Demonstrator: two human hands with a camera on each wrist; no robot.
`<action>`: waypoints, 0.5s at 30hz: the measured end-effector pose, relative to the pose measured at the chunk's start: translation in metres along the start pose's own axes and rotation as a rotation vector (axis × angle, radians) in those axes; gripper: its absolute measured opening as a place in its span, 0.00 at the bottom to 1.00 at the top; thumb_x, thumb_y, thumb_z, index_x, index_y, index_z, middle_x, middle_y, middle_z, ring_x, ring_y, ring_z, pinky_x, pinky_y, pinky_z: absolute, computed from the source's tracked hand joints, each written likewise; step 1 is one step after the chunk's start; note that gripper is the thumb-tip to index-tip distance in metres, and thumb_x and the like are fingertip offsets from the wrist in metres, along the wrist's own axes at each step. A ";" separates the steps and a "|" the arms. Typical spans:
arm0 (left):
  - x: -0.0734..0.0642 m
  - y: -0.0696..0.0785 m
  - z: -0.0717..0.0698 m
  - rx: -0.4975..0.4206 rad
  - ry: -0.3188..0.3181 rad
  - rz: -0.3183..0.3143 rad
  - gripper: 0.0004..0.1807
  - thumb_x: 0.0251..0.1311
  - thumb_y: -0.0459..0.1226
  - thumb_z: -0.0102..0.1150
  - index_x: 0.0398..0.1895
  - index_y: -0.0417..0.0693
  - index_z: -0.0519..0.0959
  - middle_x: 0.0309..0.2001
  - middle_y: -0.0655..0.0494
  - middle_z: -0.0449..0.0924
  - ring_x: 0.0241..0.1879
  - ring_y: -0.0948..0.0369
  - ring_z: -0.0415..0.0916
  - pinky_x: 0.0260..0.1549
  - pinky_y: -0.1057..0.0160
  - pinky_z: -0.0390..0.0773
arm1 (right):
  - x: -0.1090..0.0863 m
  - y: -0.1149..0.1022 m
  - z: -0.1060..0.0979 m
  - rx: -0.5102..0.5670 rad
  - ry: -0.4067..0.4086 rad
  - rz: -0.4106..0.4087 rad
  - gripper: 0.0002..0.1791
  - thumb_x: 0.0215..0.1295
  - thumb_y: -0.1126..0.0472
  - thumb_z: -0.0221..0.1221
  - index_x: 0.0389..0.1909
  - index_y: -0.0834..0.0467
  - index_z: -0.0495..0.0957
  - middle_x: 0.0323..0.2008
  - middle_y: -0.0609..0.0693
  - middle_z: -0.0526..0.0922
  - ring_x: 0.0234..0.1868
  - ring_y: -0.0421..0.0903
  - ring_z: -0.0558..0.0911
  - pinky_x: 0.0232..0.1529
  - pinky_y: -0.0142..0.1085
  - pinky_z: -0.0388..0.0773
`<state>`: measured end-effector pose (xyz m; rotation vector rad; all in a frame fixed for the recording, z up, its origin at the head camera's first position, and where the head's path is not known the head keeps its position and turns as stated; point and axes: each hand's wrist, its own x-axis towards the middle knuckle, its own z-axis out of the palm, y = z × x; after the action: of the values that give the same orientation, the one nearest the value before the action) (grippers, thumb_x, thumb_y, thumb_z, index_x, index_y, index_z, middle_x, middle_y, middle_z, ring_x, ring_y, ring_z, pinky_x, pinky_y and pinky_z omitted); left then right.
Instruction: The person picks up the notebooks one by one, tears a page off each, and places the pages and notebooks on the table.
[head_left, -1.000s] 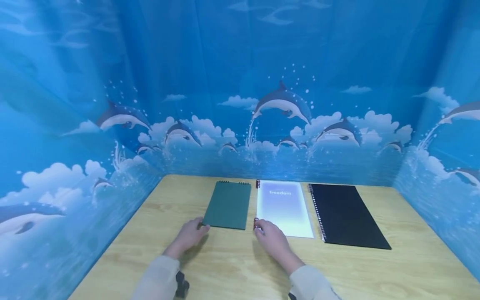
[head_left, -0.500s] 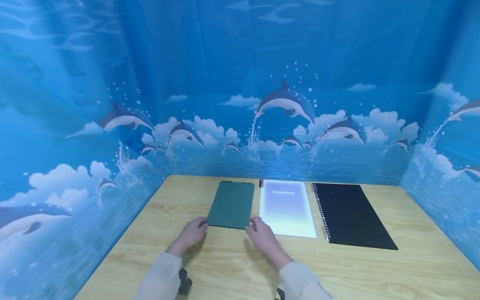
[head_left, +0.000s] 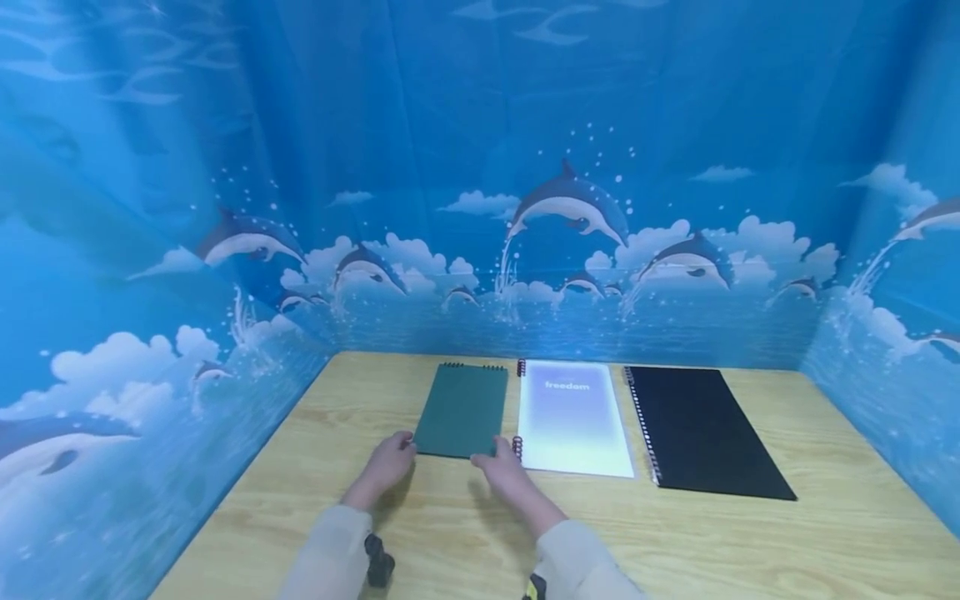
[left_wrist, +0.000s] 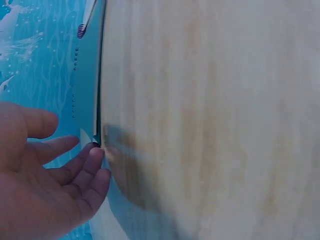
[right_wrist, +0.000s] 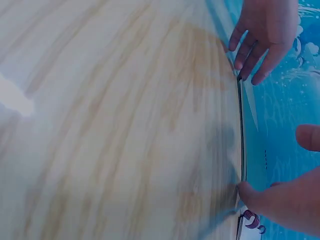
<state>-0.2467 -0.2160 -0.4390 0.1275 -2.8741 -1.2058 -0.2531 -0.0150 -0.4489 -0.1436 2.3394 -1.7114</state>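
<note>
A green spiral notepad (head_left: pixel 462 410) lies flat with its coils at the far edge. At its near left corner is my left hand (head_left: pixel 388 462), whose fingers are relaxed and fingertips touch the corner in the left wrist view. My right hand (head_left: pixel 508 477) is at the near right corner, thumb along the near edge and fingers by the right side. In the right wrist view one fingertip of the right hand (right_wrist: pixel 280 202) meets the notepad's edge. Close by the right fingers stands the red coil of a white-and-lilac notebook (head_left: pixel 573 425) marked "freedom".
A larger black spiral notebook (head_left: pixel 708 433) lies to the right of the white one. All three are in a row towards the back of the wooden table (head_left: pixel 675 546). Blue dolphin-printed curtains (head_left: pixel 450 208) close off the back and both sides.
My right hand has moved left, from the white notebook's lower coil to the green notepad's near right corner. The left hand stays at the left corner. The view has shifted slightly.
</note>
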 end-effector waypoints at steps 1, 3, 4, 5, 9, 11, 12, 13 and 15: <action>0.000 0.001 -0.001 -0.005 -0.002 -0.012 0.22 0.65 0.34 0.39 0.57 0.25 0.64 0.54 0.28 0.69 0.55 0.37 0.67 0.54 0.44 0.67 | 0.000 -0.002 0.001 0.033 0.005 0.015 0.37 0.63 0.57 0.51 0.66 0.73 0.48 0.66 0.73 0.52 0.66 0.70 0.53 0.64 0.60 0.51; 0.000 0.002 -0.003 -0.014 -0.004 -0.030 0.22 0.65 0.35 0.39 0.57 0.25 0.64 0.53 0.28 0.70 0.54 0.37 0.68 0.53 0.44 0.68 | 0.001 -0.006 0.002 0.099 0.009 0.036 0.38 0.62 0.58 0.51 0.66 0.74 0.47 0.66 0.74 0.50 0.66 0.70 0.51 0.64 0.60 0.50; 0.000 0.003 -0.004 -0.019 -0.005 -0.041 0.23 0.65 0.35 0.39 0.57 0.25 0.64 0.54 0.28 0.70 0.54 0.37 0.68 0.53 0.45 0.68 | 0.002 -0.008 0.002 0.132 0.011 0.049 0.38 0.62 0.59 0.51 0.65 0.75 0.47 0.66 0.74 0.50 0.66 0.70 0.50 0.65 0.60 0.49; 0.000 0.003 -0.004 -0.024 -0.008 -0.052 0.23 0.66 0.35 0.38 0.58 0.26 0.64 0.55 0.28 0.69 0.55 0.37 0.67 0.54 0.45 0.68 | 0.003 -0.009 0.002 0.171 0.006 0.061 0.38 0.62 0.59 0.51 0.65 0.75 0.46 0.66 0.74 0.49 0.67 0.70 0.50 0.65 0.60 0.49; 0.004 0.001 -0.003 -0.029 0.011 -0.087 0.22 0.66 0.35 0.37 0.56 0.26 0.65 0.56 0.28 0.68 0.56 0.37 0.65 0.55 0.44 0.67 | 0.004 -0.015 -0.001 0.345 -0.038 0.117 0.40 0.61 0.61 0.50 0.65 0.77 0.41 0.67 0.74 0.40 0.67 0.71 0.44 0.66 0.59 0.46; 0.007 -0.001 -0.001 -0.036 0.024 -0.117 0.22 0.66 0.36 0.36 0.56 0.26 0.65 0.56 0.29 0.67 0.57 0.37 0.64 0.56 0.44 0.66 | 0.006 -0.016 -0.003 0.442 -0.065 0.145 0.39 0.62 0.63 0.49 0.65 0.77 0.40 0.68 0.73 0.34 0.68 0.71 0.40 0.66 0.59 0.44; 0.008 -0.002 -0.001 -0.036 0.034 -0.126 0.22 0.66 0.35 0.37 0.55 0.26 0.65 0.56 0.28 0.67 0.57 0.36 0.64 0.56 0.44 0.65 | 0.006 -0.017 -0.004 0.484 -0.073 0.160 0.38 0.63 0.64 0.49 0.65 0.77 0.40 0.68 0.73 0.32 0.68 0.71 0.38 0.67 0.58 0.43; 0.010 -0.002 0.000 -0.041 0.040 -0.140 0.22 0.65 0.35 0.37 0.55 0.25 0.65 0.56 0.28 0.66 0.57 0.36 0.63 0.57 0.44 0.65 | 0.007 -0.017 -0.005 0.522 -0.078 0.171 0.37 0.63 0.65 0.48 0.65 0.77 0.40 0.67 0.73 0.31 0.68 0.70 0.37 0.67 0.58 0.42; 0.012 -0.002 0.002 -0.049 0.046 -0.166 0.23 0.64 0.35 0.37 0.56 0.24 0.64 0.57 0.27 0.65 0.58 0.36 0.62 0.57 0.44 0.64 | 0.009 -0.016 -0.008 0.577 -0.083 0.188 0.36 0.64 0.66 0.47 0.65 0.78 0.39 0.67 0.74 0.29 0.68 0.70 0.35 0.68 0.57 0.42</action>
<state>-0.2591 -0.2170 -0.4422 0.3950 -2.8392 -1.2796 -0.2647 -0.0150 -0.4325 0.1037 1.6538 -2.1429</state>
